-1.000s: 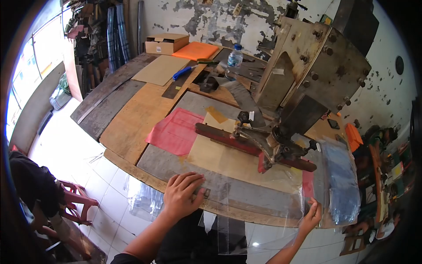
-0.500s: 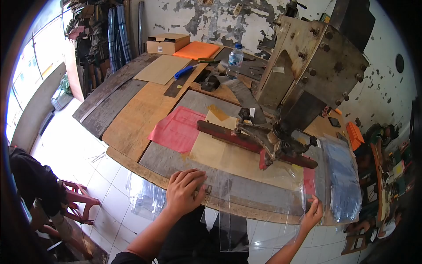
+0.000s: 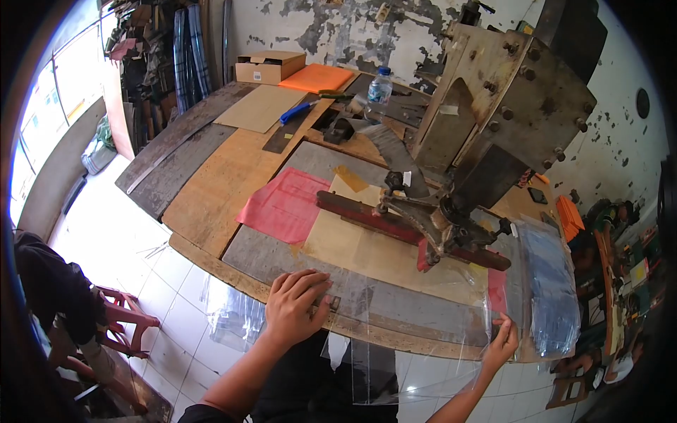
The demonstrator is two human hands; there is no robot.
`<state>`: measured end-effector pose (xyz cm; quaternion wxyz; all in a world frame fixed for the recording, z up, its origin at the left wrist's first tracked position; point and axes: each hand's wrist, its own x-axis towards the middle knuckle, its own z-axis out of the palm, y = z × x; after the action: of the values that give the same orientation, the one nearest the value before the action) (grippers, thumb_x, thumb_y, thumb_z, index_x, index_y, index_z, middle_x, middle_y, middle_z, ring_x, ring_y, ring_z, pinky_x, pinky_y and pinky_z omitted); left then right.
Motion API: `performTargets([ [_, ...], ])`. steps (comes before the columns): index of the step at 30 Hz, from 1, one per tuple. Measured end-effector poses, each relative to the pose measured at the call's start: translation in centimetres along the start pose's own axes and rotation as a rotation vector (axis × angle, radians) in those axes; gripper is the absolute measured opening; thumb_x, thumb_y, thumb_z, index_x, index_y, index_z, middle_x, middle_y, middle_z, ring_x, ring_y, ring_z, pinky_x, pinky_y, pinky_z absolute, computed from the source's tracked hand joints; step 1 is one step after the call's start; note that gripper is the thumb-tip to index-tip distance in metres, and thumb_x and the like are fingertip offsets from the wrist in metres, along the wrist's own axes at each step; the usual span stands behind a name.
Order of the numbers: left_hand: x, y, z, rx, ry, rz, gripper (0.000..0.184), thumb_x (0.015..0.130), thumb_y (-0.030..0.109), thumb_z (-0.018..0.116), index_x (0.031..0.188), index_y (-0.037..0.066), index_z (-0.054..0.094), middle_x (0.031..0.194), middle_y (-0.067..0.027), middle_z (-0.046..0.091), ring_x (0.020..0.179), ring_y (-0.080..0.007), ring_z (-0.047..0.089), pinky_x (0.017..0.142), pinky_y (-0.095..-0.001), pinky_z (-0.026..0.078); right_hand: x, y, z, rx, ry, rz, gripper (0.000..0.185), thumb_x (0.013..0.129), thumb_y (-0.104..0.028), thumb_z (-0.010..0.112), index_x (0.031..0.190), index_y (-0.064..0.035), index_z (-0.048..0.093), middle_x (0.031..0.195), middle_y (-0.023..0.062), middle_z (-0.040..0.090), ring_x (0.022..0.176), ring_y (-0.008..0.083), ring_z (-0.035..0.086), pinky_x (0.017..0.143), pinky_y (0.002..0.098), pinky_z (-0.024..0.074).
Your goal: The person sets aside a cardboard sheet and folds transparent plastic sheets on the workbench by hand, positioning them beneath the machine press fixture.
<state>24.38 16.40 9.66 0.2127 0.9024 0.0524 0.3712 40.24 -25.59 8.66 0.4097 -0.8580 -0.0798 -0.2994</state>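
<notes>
A clear plastic sheet (image 3: 416,352) lies over the front of the work table and hangs past its edge. At its right side, my right hand (image 3: 502,338) pinches the sheet's edge between thumb and fingers. My left hand (image 3: 300,302) rests on the table's front edge with fingers laid out flat and holding nothing. Close to its thumb is a small metal piece (image 3: 334,303). Beyond my hands, a dark red bar (image 3: 367,217) of the press (image 3: 486,106) sits over tan sheeting (image 3: 345,243). Pink sheeting (image 3: 289,204) lies to the left.
A stack of clear plastic pieces (image 3: 546,296) lies at the right table end. Farther back are a cardboard box (image 3: 271,68), orange sheets (image 3: 317,78), a blue cutter (image 3: 296,111) and a water bottle (image 3: 379,90). A person in black (image 3: 60,296) is at the left, beside a red stool (image 3: 127,321).
</notes>
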Motion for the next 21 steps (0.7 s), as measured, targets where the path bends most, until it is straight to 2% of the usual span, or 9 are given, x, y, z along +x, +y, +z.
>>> performTargets([
  [21, 0.05, 0.16, -0.04, -0.031, 0.009, -0.023, 0.02, 0.08, 0.013, 0.071, 0.099, 0.009, 0.076, 0.113, -0.0023, 0.074, 0.112, -0.0247, 0.067, 0.096, -0.0415, 0.048, -0.11, 0.37, -0.25, 0.018, -0.03, 0.006, 0.042, 0.11, -0.028, 0.045, 0.111, 0.0037, 0.072, 0.085, 0.0091, 0.069, 0.083, 0.0174, 0.06, 0.081, 0.033, 0.046],
])
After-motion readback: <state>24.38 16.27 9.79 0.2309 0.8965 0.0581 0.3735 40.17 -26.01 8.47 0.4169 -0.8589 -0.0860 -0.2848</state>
